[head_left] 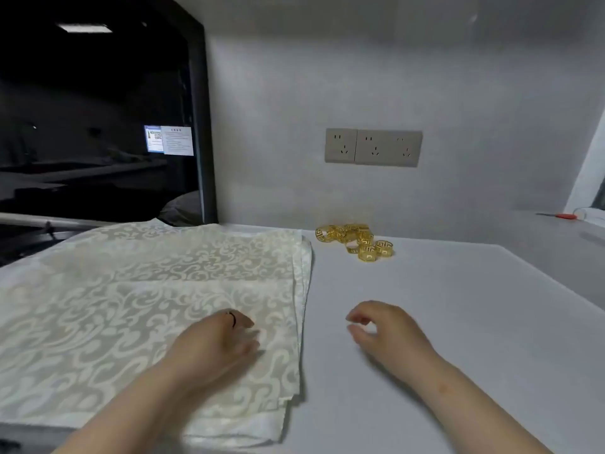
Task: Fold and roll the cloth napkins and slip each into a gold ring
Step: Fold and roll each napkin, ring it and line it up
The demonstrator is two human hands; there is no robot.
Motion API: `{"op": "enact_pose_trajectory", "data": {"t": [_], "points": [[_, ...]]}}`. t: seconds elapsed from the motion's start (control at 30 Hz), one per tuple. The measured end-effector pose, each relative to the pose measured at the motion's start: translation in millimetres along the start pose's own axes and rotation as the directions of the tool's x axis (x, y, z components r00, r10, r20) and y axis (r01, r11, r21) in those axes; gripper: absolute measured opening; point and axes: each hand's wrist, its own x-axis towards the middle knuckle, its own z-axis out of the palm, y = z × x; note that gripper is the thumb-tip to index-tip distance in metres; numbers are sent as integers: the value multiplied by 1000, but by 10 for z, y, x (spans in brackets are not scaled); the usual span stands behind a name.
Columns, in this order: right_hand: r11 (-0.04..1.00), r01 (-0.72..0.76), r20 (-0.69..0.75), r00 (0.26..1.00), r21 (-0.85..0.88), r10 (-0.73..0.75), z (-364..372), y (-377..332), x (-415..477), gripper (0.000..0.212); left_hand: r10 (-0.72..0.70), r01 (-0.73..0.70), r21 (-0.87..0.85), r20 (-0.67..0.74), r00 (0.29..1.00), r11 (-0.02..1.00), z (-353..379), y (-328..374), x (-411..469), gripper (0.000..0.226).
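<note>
No readable text anywhere in view.
Two printed notices at ten o'clock, seen in the dark window, carry lines of small print, all too blurred to make out.

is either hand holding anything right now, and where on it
Nothing is held. The left hand rests on the top napkin near its right edge; the right hand hangs loosely curled over the table, empty.

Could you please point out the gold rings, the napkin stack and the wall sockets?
gold rings (360,239): head view, middle of the pile.
napkin stack (131,290): head view, patterned top layer.
wall sockets (373,147): head view, middle outlet.
</note>
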Motion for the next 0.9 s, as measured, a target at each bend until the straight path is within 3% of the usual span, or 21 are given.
{"op": "enact_pose_trajectory", "data": {"t": [0.1, 0.17, 0.2, 0.3, 0.33, 0.43, 0.5, 0.63, 0.67, 0.73, 0.83, 0.9], "points": [[993, 43, 197, 978, 106, -64, 136, -101, -122, 25, 55, -57, 19, 79, 995, 998, 73, 14, -88, 89], [980, 130, 274, 947, 153, -169, 255, -195, -204, 32, 82, -84, 28, 69, 994, 996, 84, -2, -92, 110], [973, 171, 285, 935, 157, -210, 300, -232, -229, 35, 70, -72, 30, 69, 995, 997, 81, 11, -93, 114], [954, 262, 244, 925, 144, -291, 372, -293, -223, 40, 95, -99, 88, 47, 994, 991, 109, -28, -64, 87], [951, 272, 227, 927, 144, -300, 392, -316, -208, 41, 84, -87, 68, 49, 995, 994, 111, -28, -65, 89], [949, 263, 213, 931, 174, -297, 438, -355, -124, 34, 61, -63, 24, 79, 995, 998, 104, -44, -72, 130], [948, 205, 235, 936, 244, -263, 450, -375, -73, 31, 53, -51, -20, 74, 996, 998, 102, -67, -68, 107], [921, 20, 294, 945, 390, -146, 454, -359, -13, 23, 25, -10, -280, 53, 998, 960, 111, -87, -85, 11], [902, -24, 315, 941, 432, -126, 455, -353, -5, 24, 14, 8, -344, 61, 998, 939, 97, -77, -101, 7], [862, -87, 328, 940, 499, -95, 464, -347, 12, 23, -16, 56, -444, 93, 996, 894, 79, -62, -118, 9], [799, -142, 319, 945, 584, -66, 474, -359, 29, 28, 8, 68, -517, 144, 990, 853, 40, -28, -142, 46], [762, -157, 262, 965, 628, -17, 473, -372, 45, 31, 35, 62, -478, 191, 981, 876, 2, -17, -160, 75]]}}
